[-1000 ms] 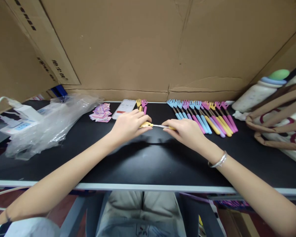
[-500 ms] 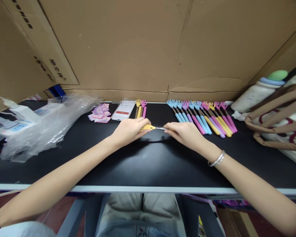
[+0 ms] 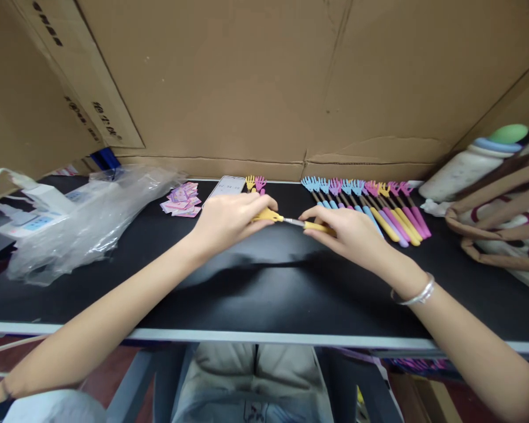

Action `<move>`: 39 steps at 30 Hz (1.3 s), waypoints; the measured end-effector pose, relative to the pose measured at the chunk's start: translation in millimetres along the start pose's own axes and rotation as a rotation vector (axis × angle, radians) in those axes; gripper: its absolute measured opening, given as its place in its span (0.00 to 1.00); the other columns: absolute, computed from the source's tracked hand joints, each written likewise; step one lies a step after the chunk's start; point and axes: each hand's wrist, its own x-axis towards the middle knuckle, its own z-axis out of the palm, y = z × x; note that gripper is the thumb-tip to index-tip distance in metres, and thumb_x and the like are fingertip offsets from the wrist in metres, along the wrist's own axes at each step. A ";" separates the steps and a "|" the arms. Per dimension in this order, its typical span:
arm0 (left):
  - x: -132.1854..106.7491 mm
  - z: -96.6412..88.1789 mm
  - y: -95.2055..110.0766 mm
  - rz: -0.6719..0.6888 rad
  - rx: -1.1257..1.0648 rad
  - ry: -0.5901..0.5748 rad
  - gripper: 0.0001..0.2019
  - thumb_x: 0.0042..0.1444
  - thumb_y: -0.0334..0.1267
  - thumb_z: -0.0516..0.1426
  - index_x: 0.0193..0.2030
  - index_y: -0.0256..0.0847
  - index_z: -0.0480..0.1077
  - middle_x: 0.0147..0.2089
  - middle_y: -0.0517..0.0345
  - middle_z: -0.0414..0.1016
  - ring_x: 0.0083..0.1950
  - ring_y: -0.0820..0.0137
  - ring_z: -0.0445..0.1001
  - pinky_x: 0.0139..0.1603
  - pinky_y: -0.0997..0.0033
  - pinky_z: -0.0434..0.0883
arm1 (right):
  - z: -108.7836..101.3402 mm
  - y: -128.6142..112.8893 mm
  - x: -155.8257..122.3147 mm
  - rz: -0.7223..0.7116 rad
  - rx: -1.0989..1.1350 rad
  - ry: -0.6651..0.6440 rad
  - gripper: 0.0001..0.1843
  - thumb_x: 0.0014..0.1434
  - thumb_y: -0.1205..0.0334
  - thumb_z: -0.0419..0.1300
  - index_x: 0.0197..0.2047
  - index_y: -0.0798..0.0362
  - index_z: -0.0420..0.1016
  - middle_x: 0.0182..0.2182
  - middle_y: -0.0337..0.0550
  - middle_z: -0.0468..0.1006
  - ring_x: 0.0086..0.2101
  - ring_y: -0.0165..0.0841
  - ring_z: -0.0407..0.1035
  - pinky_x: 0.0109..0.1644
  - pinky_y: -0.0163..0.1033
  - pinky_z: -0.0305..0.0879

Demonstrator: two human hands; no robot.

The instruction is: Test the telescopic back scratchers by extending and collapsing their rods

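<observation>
My left hand [image 3: 229,220] is closed on the head end of a yellow telescopic back scratcher [image 3: 291,221]. My right hand [image 3: 350,234] is closed on its yellow handle, and a short stretch of metal rod shows between the two hands. The scratcher is held just above the black table [image 3: 264,282]. Behind my right hand lies a row of several scratchers [image 3: 379,205] in blue, pink, yellow and purple, claw heads toward the cardboard wall. Two more scratchers [image 3: 255,185], one yellow and one pink, lie behind my left hand.
A phone [image 3: 227,187] and a heap of small pink cards [image 3: 181,201] lie at the back left. A crumpled clear plastic bag [image 3: 88,220] and a white power strip [image 3: 30,214] are at far left. A striped bag [image 3: 502,229] and a bottle [image 3: 467,164] stand right. Cardboard [image 3: 268,88] walls the back.
The rod between my hands first shortened, then lengthened again as my right hand moved right with the handle. Both hands keep their hold.
</observation>
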 end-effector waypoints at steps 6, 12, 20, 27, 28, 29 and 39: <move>2.1 -4.2 -16.5 -0.291 -0.071 -0.079 0.21 0.57 0.57 0.52 0.49 0.45 0.64 0.36 0.60 0.76 0.36 0.68 0.73 0.30 0.75 0.59 | 3.8 13.0 -1.0 0.068 0.187 -0.062 0.14 0.63 0.53 0.50 0.49 0.49 0.61 0.25 0.35 0.75 0.23 0.29 0.67 0.28 0.32 0.55; -1.3 2.4 -30.6 -0.135 0.052 -0.100 0.15 0.61 0.47 0.50 0.49 0.41 0.65 0.47 0.52 0.71 0.51 0.61 0.66 0.45 0.67 0.64 | -4.1 39.6 -1.9 0.078 0.166 -0.087 0.12 0.62 0.53 0.51 0.44 0.48 0.68 0.25 0.35 0.74 0.23 0.27 0.66 0.28 0.31 0.55; -11.9 26.1 -16.4 0.110 0.000 -0.269 0.10 0.63 0.38 0.48 0.47 0.42 0.67 0.46 0.55 0.71 0.47 0.66 0.68 0.46 0.68 0.63 | -1.3 77.1 0.3 0.309 0.389 0.054 0.18 0.63 0.54 0.47 0.51 0.49 0.68 0.26 0.38 0.71 0.23 0.29 0.64 0.27 0.35 0.59; -14.5 31.7 -5.1 0.196 -0.032 -0.320 0.09 0.62 0.37 0.51 0.46 0.39 0.68 0.46 0.55 0.73 0.48 0.67 0.68 0.49 0.68 0.61 | 32.6 74.6 4.6 0.257 0.149 -0.040 0.21 0.55 0.63 0.49 0.51 0.51 0.69 0.41 0.47 0.75 0.40 0.39 0.67 0.42 0.43 0.63; -14.2 31.3 -5.9 0.195 -0.032 -0.318 0.09 0.62 0.37 0.51 0.46 0.39 0.68 0.46 0.55 0.73 0.48 0.68 0.69 0.49 0.68 0.61 | 35.0 71.9 5.1 0.259 0.078 -0.044 0.22 0.54 0.64 0.49 0.52 0.52 0.68 0.40 0.47 0.75 0.41 0.41 0.66 0.42 0.44 0.62; -14.0 31.2 -6.8 0.195 -0.030 -0.317 0.10 0.62 0.37 0.51 0.46 0.40 0.69 0.46 0.55 0.73 0.47 0.68 0.69 0.49 0.68 0.61 | 36.8 68.8 5.4 0.262 0.007 -0.051 0.23 0.54 0.64 0.48 0.53 0.52 0.68 0.39 0.48 0.75 0.41 0.42 0.65 0.42 0.45 0.61; -15.3 32.9 -9.0 0.212 -0.022 -0.315 0.11 0.62 0.37 0.51 0.48 0.40 0.69 0.47 0.55 0.73 0.49 0.67 0.69 0.49 0.68 0.61 | 46.6 43.9 4.3 0.067 -0.338 -0.097 0.24 0.61 0.53 0.48 0.54 0.57 0.69 0.43 0.54 0.75 0.45 0.45 0.62 0.47 0.47 0.55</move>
